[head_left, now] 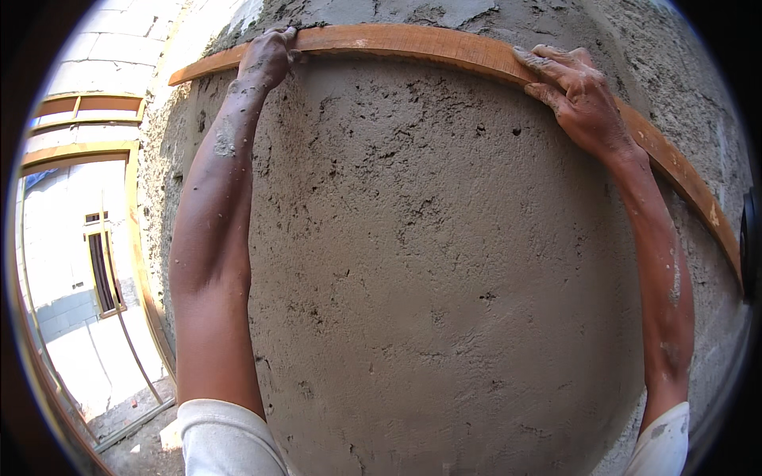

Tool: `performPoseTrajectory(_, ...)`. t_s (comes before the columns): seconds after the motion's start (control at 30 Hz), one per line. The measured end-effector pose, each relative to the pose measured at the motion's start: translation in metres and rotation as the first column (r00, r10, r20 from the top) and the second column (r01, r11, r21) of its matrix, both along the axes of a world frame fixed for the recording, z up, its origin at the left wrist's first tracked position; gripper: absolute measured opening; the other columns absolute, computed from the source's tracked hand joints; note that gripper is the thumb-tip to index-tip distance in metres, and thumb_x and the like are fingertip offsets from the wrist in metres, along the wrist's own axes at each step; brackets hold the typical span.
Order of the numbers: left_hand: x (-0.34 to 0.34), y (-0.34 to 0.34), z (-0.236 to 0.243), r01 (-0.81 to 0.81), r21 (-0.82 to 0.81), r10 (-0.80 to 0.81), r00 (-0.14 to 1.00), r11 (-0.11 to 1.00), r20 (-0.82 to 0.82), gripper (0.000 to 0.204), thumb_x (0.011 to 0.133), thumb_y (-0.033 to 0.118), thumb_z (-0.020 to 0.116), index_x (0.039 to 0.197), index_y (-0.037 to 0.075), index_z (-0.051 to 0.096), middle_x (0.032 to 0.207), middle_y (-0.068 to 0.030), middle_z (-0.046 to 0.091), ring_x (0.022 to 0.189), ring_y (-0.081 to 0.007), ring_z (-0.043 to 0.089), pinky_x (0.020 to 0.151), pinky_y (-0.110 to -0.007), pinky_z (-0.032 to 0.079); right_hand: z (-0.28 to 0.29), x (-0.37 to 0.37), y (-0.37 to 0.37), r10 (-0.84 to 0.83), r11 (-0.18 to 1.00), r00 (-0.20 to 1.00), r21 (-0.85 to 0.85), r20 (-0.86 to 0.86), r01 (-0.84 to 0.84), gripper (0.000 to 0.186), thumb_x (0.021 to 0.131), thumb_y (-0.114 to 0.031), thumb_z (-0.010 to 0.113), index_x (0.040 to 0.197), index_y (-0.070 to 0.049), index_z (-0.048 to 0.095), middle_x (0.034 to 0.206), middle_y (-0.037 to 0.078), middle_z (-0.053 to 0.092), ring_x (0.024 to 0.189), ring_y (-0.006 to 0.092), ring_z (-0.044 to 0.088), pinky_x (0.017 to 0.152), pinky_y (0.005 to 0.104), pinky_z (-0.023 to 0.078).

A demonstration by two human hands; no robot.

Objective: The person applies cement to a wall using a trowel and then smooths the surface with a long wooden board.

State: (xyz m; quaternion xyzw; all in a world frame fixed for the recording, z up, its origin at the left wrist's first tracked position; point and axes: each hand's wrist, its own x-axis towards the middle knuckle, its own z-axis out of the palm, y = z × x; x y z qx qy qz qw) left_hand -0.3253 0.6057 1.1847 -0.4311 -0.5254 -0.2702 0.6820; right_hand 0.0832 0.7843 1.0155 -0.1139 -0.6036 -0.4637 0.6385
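A long wooden straightedge board (413,41) lies across the upper part of a wall coated in wet grey plaster (444,262). Both my arms reach up to it. Near the board's left end, my left hand (268,59) is closed around it. Farther right, my right hand (578,99) grips the board, with fingers over the top edge and the thumb at the lower edge. Smears of plaster stick to both hands and forearms. Below the board the plaster is fairly even, with pits and rough patches in its upper middle.
At the left is a wooden door or window frame (133,222), opening onto a bright area with a block wall (67,313). Pale block courses (107,47) show at upper left. Rougher plaster (675,63) covers the wall at upper right.
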Motion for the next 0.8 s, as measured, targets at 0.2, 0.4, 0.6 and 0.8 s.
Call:
performPoseTrajectory(0.2, 0.001, 0.012, -0.137, 0.261, 0.072, -0.247, 0.955, 0.963, -0.164, 0.056, 0.092, 0.026, 0.073, 0.144, 0.011, 0.058, 0.143, -0.008, 0.06, 0.122, -0.0305, 0.063, 0.103, -0.039, 0.053, -0.141, 0.028, -0.032, 0.067, 0.986, 0.996, -0.154, 0.05, -0.059, 0.047, 0.087, -0.012, 0.074, 0.134, -0.012, 0.069, 0.134, 0.009, 0.066, 0.113, 0.0288, 0.058, 0.102, 0.0415, 0.047)
performPoseTrajectory(0.4, 0.055, 0.008, -0.303, 0.2, -0.001, -0.199, 0.975, 0.98, -0.1, 0.068, 0.079, 0.005, 0.078, 0.144, 0.007, 0.058, 0.145, -0.0084, 0.058, 0.124, -0.0286, 0.06, 0.104, -0.036, 0.054, -0.286, 0.058, -0.04, 0.067, 0.961, 0.995, -0.272, 0.078, -0.043, 0.058, 0.073, -0.005, 0.08, 0.13, -0.01, 0.071, 0.134, 0.011, 0.064, 0.111, 0.0312, 0.055, 0.095, 0.0448, 0.042)
performPoseTrajectory(0.6, 0.077, -0.014, -0.418, 0.216, -0.082, -0.222, 0.972, 0.973, -0.076, 0.06, 0.081, 0.003, 0.073, 0.139, 0.005, 0.06, 0.143, -0.0098, 0.059, 0.127, -0.0301, 0.058, 0.106, -0.045, 0.051, -0.385, 0.095, -0.049, -0.012, 0.948, 0.994, -0.314, 0.108, 0.046, 0.052, 0.073, -0.009, 0.078, 0.125, -0.013, 0.073, 0.132, 0.01, 0.064, 0.113, 0.0289, 0.054, 0.095, 0.0476, 0.04)
performPoseTrajectory(0.8, 0.074, 0.009, -0.356, 0.242, 0.001, -0.242, 0.97, 0.97, -0.035, 0.062, 0.085, -0.006, 0.067, 0.143, 0.011, 0.054, 0.147, -0.0088, 0.054, 0.143, -0.0286, 0.045, 0.121, -0.047, 0.038, -0.305, 0.098, -0.036, -0.146, 0.967, 0.981, -0.188, 0.13, 0.169, 0.045, 0.079, -0.016, 0.079, 0.124, -0.016, 0.073, 0.132, 0.006, 0.062, 0.113, 0.0261, 0.055, 0.097, 0.0472, 0.039)
